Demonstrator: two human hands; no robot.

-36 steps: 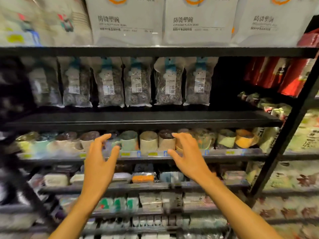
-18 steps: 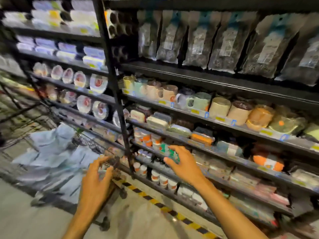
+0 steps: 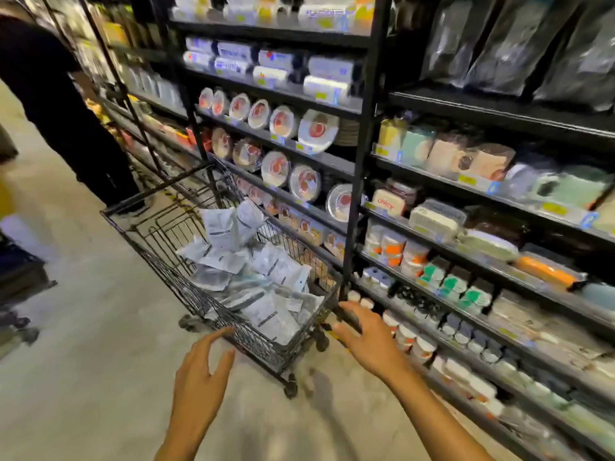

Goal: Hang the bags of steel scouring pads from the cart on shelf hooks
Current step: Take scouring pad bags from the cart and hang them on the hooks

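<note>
A black wire cart (image 3: pixel 166 267) stands on the floor beside the shelving, with several pale bags of steel scouring pads (image 3: pixel 263 281) piled inside. My left hand (image 3: pixel 199 377) hovers open just in front of the cart's near rim, holding nothing. My right hand (image 3: pixel 369 337) is open with fingers spread at the cart's near right corner, empty. More bags of scouring pads (image 3: pixel 519 44) hang at the top right of the shelving, blurred.
Black shelving (image 3: pixel 359 161) runs along the right, packed with plates, cups and boxes. A person in dark clothes (image 3: pixel 56 104) stands at the far left past the cart. Another dark cart (image 3: pixel 20 277) sits at the left edge. Bare concrete floor lies in front.
My view has swung left and down from the hanging bags to the cart. Both hands have dropped from shelf height to the cart's near rim, still empty.
</note>
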